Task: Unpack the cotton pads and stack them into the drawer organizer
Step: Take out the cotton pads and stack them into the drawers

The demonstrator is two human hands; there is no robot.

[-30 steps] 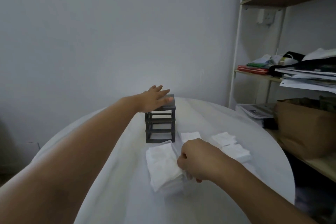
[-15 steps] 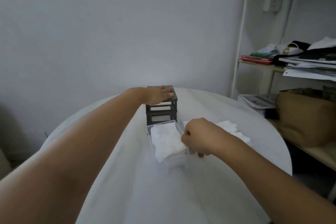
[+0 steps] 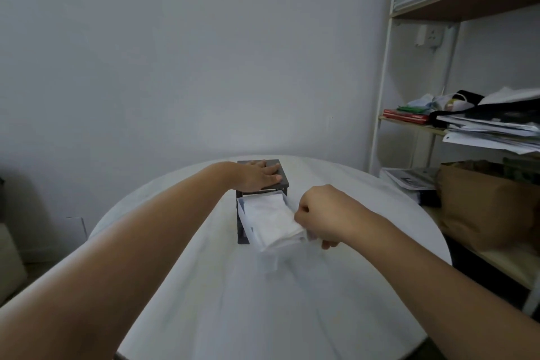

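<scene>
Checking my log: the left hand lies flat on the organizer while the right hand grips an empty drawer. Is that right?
Not quite. The drawer is not empty: the head view shows it filled with white pads. The rest holds: the left hand lies flat on the organizer, and the right hand grips the drawer.

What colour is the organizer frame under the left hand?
The organizer frame is dark grey, nearly black; the head view shows it best.

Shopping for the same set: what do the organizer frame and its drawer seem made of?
Organizer frame: probably matte dark grey plastic; its top shows no shine. Drawer: likely clear plastic; its pale walls look translucent around the cotton pads.
</scene>
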